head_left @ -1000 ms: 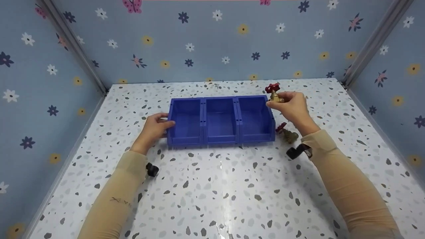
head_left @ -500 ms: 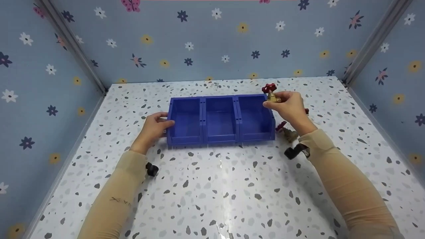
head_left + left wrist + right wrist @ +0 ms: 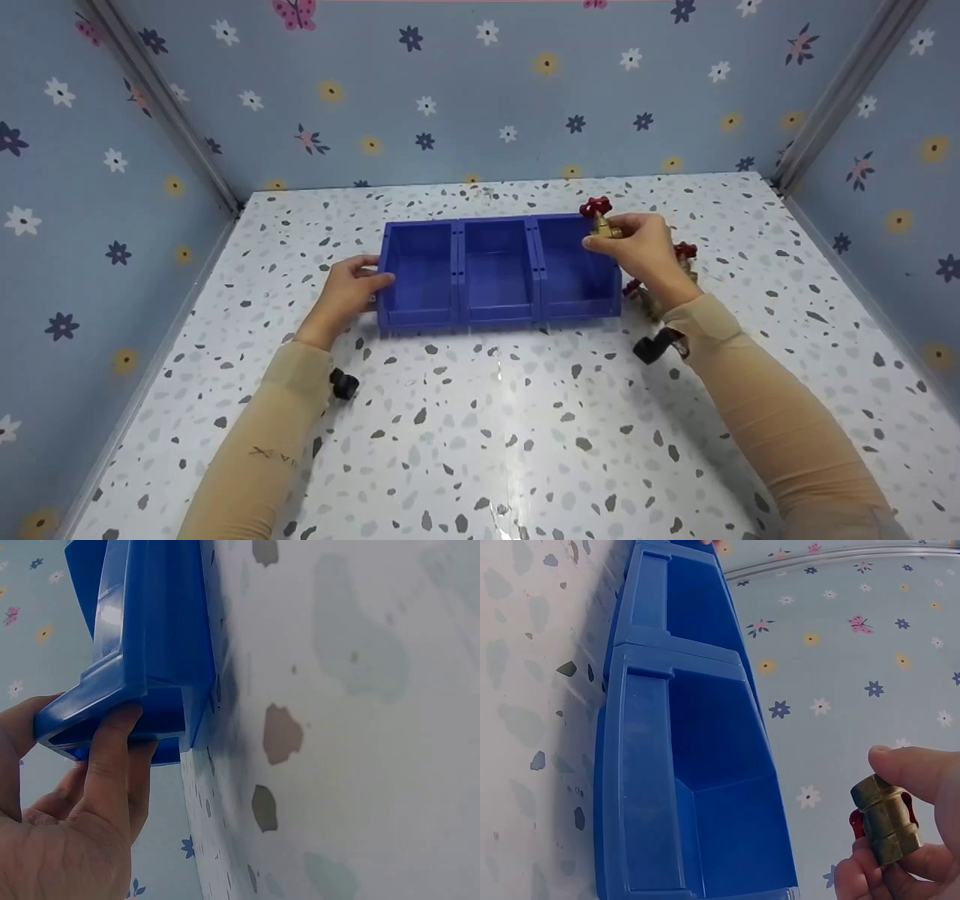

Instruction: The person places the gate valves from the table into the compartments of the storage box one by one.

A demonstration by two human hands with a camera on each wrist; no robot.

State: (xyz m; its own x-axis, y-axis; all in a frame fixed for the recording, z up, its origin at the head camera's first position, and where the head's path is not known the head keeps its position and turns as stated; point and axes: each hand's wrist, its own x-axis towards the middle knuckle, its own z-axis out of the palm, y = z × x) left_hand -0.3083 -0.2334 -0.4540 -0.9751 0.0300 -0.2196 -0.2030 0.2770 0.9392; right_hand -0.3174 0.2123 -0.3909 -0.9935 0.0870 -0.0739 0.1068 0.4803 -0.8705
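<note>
A row of three joined blue storage bins (image 3: 459, 271) stands on the speckled table. My left hand (image 3: 345, 291) grips its left end, thumb over the rim and fingers against the outer side; the left wrist view shows the fingers (image 3: 109, 765) tucked under the rim. In my right hand (image 3: 646, 246) I pinch a brass gate valve (image 3: 603, 227) with a red handwheel, held upright over the back right part of the right-hand bin. The right wrist view shows the valve's brass body (image 3: 889, 821) between thumb and fingers, apart from the bin.
Two more valves lie on the table right of the bins, partly hidden by my right wrist: one with its red handwheel (image 3: 685, 250) showing, the other a duller brass valve (image 3: 649, 306) nearer me. Flower-patterned walls (image 3: 495, 90) enclose the table's back and sides.
My right hand has carried the valve left and slightly nearer, from beside the right bin's edge to over it. Another valve has come into sight behind the wrist. My left hand stays put.
</note>
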